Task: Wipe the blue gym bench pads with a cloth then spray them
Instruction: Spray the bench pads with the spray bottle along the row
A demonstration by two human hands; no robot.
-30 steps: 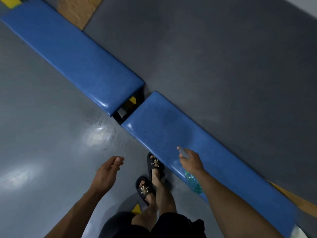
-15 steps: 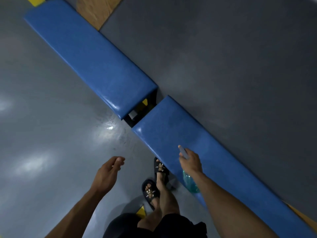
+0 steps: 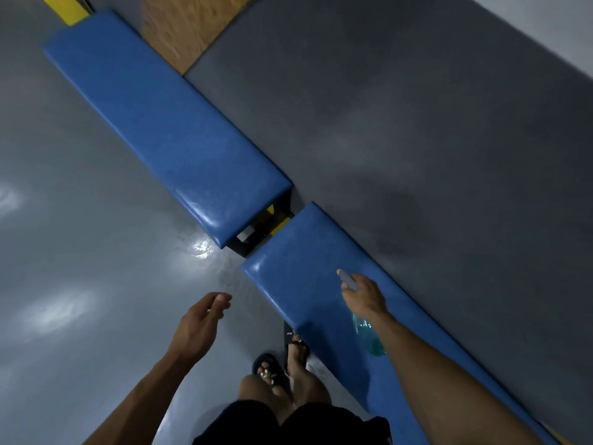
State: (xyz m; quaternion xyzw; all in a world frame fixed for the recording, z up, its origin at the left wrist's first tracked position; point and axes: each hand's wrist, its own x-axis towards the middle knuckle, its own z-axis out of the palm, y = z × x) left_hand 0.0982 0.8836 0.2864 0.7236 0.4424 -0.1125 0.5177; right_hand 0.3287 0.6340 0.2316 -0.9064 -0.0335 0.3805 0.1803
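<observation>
- Grey glossy floor (image 3: 80,252): fills the left half under you, with pale light glare patches on it.
- Dark grey matte mat (image 3: 433,123): covers the right half, on the far side of the pads.
- Far blue pad (image 3: 167,123): long cushion running diagonally from upper left toward centre, its near end shiny.
- Near blue pad (image 3: 305,268): second cushion in line with the first, running on down to the lower right under your right arm.
- Gap between the pads (image 3: 261,229): black frame with yellow parts and a small pale tag showing; the two cushions do not touch.
- Your right hand (image 3: 364,295): curled round the head of a spray bottle (image 3: 369,337), its pale nozzle pointing forward over the near blue pad; the clear greenish body hangs below your wrist.
- Your left hand (image 3: 200,322): loosely curled over the floor, holding nothing, beside the near pad's edge.
- Your feet in black sandals (image 3: 269,369): on the floor just beside the near pad, one partly tucked under its edge.
- Wooden board (image 3: 186,27): brown panel at top centre, beyond the far pad.
- Yellow frame piece (image 3: 65,8): at the far pad's upper end.
</observation>
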